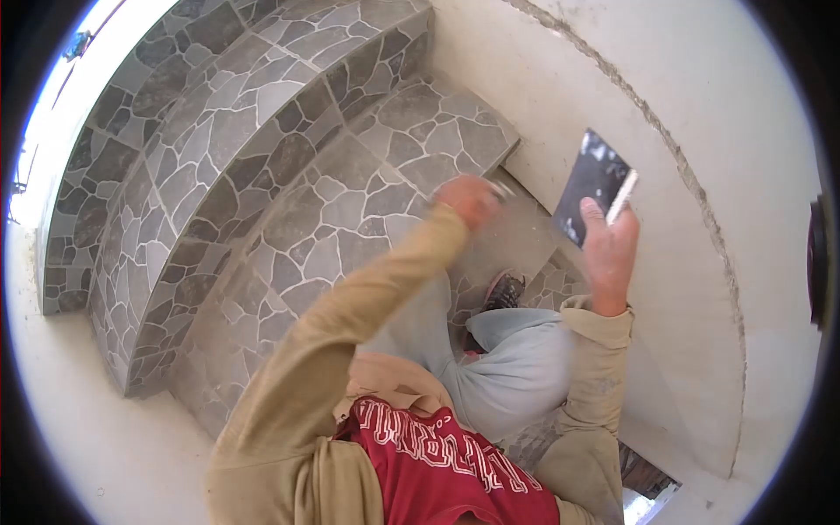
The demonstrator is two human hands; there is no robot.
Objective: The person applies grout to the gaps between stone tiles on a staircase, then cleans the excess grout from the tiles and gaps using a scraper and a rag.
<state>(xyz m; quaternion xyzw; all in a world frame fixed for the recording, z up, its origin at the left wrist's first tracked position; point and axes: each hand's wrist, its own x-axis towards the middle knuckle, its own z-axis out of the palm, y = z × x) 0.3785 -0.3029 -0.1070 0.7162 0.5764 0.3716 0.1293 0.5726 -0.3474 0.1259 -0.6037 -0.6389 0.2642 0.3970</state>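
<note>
My right hand (608, 254) grips a dark flat rectangular plate (584, 188), its thumb laid over the face. White smears mark the plate, and a white strip runs along its right edge. The plate is held up in front of the pale wall (691, 262). Smeared by motion, my left hand (470, 201) is closed above the lowest stone-patterned step (437, 131). A small pale thing shows at its fingertips, too blurred to name. The two hands are apart.
Curved steps (236, 114) with grey stone-patterned tiles rise at the upper left. A rough crack line (647, 105) arcs across the wall on the right. My bent knee (525, 367) and shoe (505, 289) are below the hands. Something dark (816, 262) sits at the far right edge.
</note>
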